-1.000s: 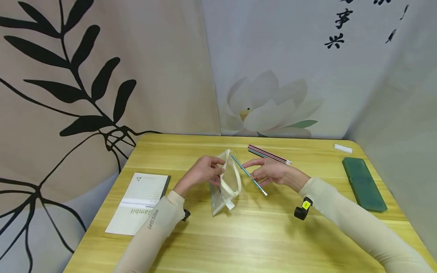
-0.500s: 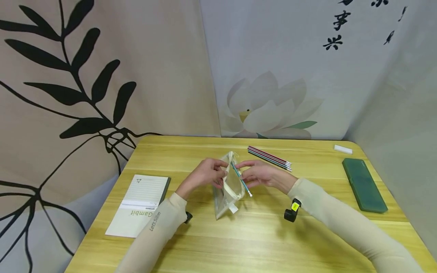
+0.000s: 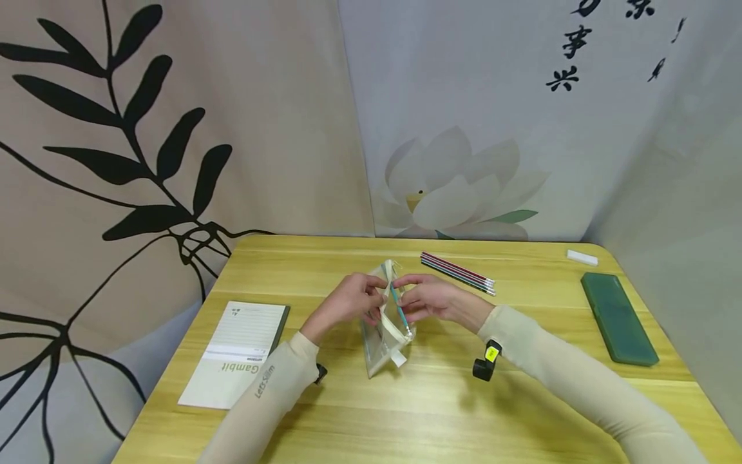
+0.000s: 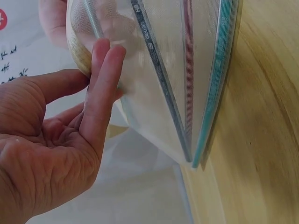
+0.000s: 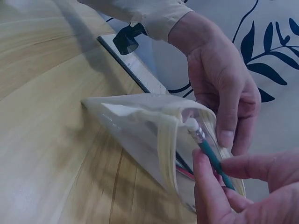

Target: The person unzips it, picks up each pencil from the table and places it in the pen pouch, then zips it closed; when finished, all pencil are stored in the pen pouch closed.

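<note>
My left hand [image 3: 350, 298] pinches the cream zipper edge of a see-through mesh pouch [image 3: 375, 351], whose mouth gapes to the right. With my right hand [image 3: 436, 298] I hold a teal pencil [image 5: 212, 159] between thumb and fingers, its white eraser end [image 5: 192, 124] at the pouch's opening. Through the mesh in the left wrist view show a dark pencil [image 4: 159, 77], a red striped pencil [image 4: 188, 74] and another teal pencil [image 4: 216, 79] inside. The held pencil lies within the mouth's outline in the head view.
Several striped pencils [image 3: 458, 273] lie together behind my right hand. A notebook [image 3: 234, 354] is at the left, partly under my left sleeve. At the right are a dark green case [image 3: 619, 319] and a white eraser block [image 3: 582, 258]. Curtains stand behind the table.
My right hand has moved left with the teal pencil, from beside the pouch to its mouth. The pencil stands steeper now. My left hand keeps hold of the pouch, shifted slightly right.
</note>
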Action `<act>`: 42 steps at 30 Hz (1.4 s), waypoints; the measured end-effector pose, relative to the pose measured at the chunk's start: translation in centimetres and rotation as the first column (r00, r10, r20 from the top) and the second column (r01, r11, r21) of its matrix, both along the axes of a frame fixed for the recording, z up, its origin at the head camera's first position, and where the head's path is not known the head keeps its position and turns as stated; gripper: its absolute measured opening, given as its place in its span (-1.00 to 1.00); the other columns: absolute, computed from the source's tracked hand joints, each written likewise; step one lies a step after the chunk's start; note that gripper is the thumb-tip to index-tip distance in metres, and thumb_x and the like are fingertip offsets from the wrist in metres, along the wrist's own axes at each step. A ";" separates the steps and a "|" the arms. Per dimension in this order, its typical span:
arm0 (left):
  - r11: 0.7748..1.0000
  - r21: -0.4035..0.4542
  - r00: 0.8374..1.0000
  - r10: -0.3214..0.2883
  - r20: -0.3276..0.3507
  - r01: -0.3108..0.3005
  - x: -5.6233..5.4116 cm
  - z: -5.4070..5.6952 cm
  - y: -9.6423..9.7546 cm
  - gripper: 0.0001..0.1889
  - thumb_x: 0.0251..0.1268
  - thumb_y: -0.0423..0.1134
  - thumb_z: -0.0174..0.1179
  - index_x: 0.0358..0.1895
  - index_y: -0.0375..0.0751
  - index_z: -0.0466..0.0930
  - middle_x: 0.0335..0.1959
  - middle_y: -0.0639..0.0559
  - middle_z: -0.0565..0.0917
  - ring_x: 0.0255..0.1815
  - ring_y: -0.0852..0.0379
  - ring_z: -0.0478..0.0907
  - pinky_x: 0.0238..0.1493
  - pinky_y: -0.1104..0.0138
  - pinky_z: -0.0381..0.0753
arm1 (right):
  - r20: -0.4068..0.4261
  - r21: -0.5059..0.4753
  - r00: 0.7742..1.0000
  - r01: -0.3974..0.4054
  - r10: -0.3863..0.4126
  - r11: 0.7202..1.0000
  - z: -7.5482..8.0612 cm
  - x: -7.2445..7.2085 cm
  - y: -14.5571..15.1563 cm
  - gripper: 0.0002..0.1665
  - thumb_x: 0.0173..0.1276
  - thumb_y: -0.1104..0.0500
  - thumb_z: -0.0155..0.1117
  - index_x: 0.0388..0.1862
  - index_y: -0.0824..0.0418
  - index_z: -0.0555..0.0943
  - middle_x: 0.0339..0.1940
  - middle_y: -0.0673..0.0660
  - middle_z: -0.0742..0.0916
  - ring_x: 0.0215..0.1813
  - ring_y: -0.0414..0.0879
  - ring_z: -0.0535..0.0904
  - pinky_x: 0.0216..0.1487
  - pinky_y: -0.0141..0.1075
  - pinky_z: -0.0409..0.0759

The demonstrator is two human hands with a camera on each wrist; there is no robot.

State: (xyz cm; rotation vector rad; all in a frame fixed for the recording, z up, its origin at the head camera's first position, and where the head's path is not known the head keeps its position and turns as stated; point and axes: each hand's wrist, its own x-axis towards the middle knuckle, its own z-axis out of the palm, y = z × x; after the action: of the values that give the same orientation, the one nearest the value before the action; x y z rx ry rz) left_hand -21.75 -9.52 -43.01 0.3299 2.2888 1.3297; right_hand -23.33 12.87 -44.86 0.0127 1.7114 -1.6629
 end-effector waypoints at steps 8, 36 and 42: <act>1.000 0.006 1.000 0.003 -0.010 -0.003 0.3 -0.2 0.1 -0.51 0.56 -0.35 0.18 0.47 -0.40 0.47 -0.26 -0.19 0.74 -0.43 0.00 0.76 -0.28 0.04 0.90 | -0.030 0.023 1.000 0.008 -0.007 1.000 0.0 0.4 -0.4 -0.33 0.47 0.41 0.22 0.54 0.21 0.40 -0.13 0.19 0.78 -0.17 -0.05 0.80 -0.24 -0.30 0.87; 0.998 0.056 1.000 0.013 -0.018 -0.012 0.4 -1.0 0.2 -0.49 0.58 -0.38 0.15 0.50 -0.44 0.41 -0.25 -0.19 0.73 -0.38 -0.07 0.80 -0.16 -0.05 0.89 | -0.190 0.104 0.981 -0.013 0.033 0.994 -1.3 1.5 -1.8 -0.28 0.41 0.40 0.29 0.53 0.26 0.37 -0.06 0.17 0.79 -0.27 -0.12 0.70 -0.40 -0.37 0.63; 0.999 0.047 1.000 0.016 -0.023 -0.015 0.3 -1.3 0.1 -0.48 0.58 -0.38 0.15 0.51 -0.44 0.40 -0.24 -0.19 0.73 -0.38 -0.06 0.80 -0.17 -0.02 0.90 | -0.194 0.123 0.980 -0.010 0.034 0.992 -1.7 1.4 -2.2 -0.38 0.47 0.38 0.28 0.47 0.26 0.40 -0.07 0.19 0.77 -0.27 -0.13 0.68 -0.41 -0.35 0.62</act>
State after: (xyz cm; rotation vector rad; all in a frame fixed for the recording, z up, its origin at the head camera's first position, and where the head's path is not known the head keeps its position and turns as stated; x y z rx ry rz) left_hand -21.47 -9.39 -44.30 0.3457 2.2866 1.3965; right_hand -21.90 10.64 -46.53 -0.1156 1.9510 -1.5853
